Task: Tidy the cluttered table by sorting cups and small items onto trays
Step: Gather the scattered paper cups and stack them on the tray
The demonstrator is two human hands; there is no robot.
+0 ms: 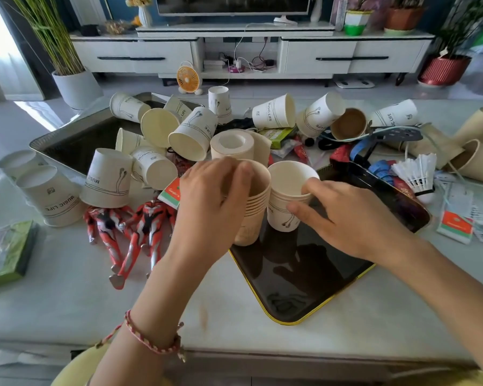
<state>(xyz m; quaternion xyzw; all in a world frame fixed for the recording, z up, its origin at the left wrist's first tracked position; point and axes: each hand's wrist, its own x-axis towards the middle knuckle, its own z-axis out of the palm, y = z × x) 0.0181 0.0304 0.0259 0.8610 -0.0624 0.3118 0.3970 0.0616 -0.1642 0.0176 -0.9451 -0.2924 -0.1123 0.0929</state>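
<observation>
Spotter: Cups in the head view, two stacks, both in your grasp. Your left hand curls over the rim of the brown nested stack. Your right hand pinches the white stack, thumb on the lip and fingers along the wall.

Checker: Where they stand matters. The white stack sits on the dark tray, toward its far left corner. The brown stack is right at that tray's left edge, and I cannot tell whether its base rests on the raised rim or on the table.

Spotter: That is your first risk, I think. If the base straddles the rim, the stack tilts once you let go and tips toward the toy figures.

Checker: Second, the stacks stand rim against rim, or very nearly. Lift one while the other is loosely held and you probably drag its neighbour over.

Spotter: You also hold each stack only at the top. A quick lift may take the upper cups and leave the rest behind.

Checker: Last, loose cups lie piled just beyond your knuckles, beside the tape roll. A wide sweep of your left hand likely knocks them off the steel tray
</observation>
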